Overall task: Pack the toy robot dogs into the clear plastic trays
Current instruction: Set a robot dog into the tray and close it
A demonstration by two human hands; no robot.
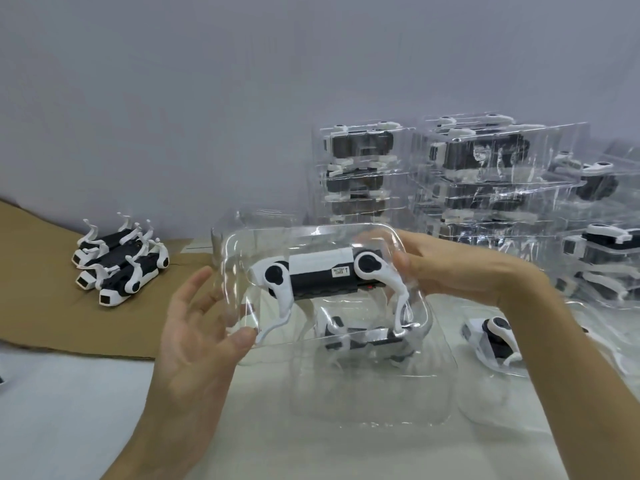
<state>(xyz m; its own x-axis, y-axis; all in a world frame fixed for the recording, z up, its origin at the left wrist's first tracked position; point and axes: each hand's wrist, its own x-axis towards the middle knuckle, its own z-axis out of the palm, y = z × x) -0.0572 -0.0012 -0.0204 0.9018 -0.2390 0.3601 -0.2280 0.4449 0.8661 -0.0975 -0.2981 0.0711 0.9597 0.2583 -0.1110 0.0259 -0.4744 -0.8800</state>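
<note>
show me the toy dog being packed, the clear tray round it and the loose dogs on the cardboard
toy dog (318, 263): head view, white top of its body
clear tray (304, 232): head view, upper rim
loose dogs (145, 268): head view, black body of the nearest one

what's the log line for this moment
tray: held up, dog inside | left hand: touches its left edge | right hand: pinches its right edge | loose dogs: on cardboard, left | packed trays: stacked behind
</note>
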